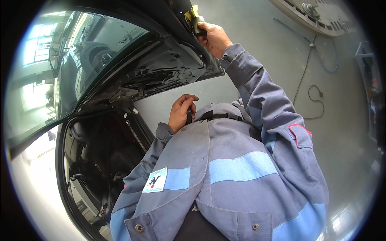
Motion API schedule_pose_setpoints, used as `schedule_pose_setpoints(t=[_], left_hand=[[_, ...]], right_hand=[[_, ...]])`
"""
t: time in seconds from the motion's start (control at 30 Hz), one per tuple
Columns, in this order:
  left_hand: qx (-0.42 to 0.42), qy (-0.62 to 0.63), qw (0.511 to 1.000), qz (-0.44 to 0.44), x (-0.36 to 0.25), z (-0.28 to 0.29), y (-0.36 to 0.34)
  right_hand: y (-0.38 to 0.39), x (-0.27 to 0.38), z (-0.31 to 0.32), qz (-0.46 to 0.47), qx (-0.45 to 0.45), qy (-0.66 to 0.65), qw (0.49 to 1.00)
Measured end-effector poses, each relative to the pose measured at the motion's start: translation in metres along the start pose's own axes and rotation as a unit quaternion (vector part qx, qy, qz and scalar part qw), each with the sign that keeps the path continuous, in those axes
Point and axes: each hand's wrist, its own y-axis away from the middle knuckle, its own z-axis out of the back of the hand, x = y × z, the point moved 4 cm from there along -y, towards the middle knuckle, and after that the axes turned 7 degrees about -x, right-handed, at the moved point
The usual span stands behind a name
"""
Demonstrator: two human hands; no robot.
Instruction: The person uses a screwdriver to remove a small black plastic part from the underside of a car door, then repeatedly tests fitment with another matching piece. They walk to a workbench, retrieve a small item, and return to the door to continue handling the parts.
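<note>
A black car door [169, 66] stands open in front of me, its inner side bare metal with cut-outs and its window at the left. At the door's upper right edge, my right hand [216, 39] is closed round a small yellow and pale grey piece [195, 17]. The piece lies against or close to the edge; its kind is not clear. Lower down, in front of my waist, my left hand [183, 111] is closed, fingers curled. A short black object [189, 116] shows under its fingers, too little of it to name.
To the left is the open car body [106, 144] with its dark interior. A blue hose and dark cable [311, 46] lie on the grey floor at the right. A perforated pale panel [317, 14] is at the top right, and a bin [368, 80] stands at the right edge.
</note>
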Motion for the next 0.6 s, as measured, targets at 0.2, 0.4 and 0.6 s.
schedule_pose_setpoints(t=[0.2, 0.4, 0.6], left_hand=[[0.000, 0.004, 1.000, -0.003, 0.0013, 0.0000, 0.0000], [-0.001, 0.000, 1.000, 0.000, 0.0024, 0.0010, 0.0005], [0.009, 0.004, 1.000, -0.002, 0.0028, 0.0037, -0.0019]], right_hand=[[0.0098, 0.0060, -0.0048, 0.018, 0.019, -0.009, 1.000], [0.0107, 0.0054, -0.0043, 0.034, 0.030, -0.010, 0.999], [0.0116, 0.0057, -0.0052, 0.052, 0.048, -0.012, 0.997]])
